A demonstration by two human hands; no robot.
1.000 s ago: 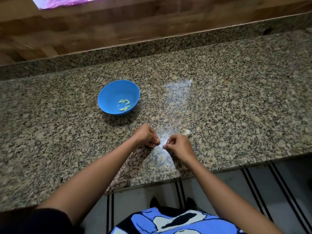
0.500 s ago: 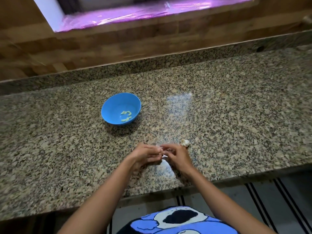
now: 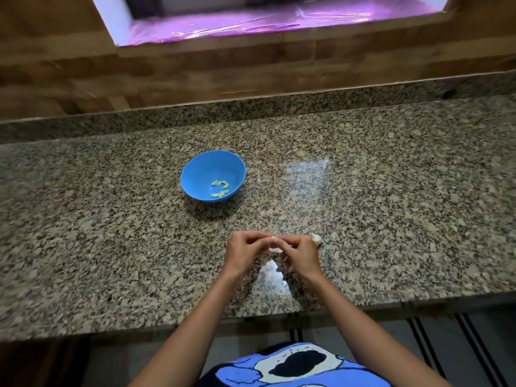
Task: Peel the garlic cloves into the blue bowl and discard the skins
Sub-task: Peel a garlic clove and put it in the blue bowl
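left grip + right grip pinch garlic clove between them | blue bowl apart

Bare counter fr. front edge to bowl: free path. Obst.: garlic head touching right hand; back ledge.

Head-worn view, angled down over countertop

blue bowl: 1 | peeled cloves in it: about 5 | held garlic clove: 1 | loose garlic piece: 1
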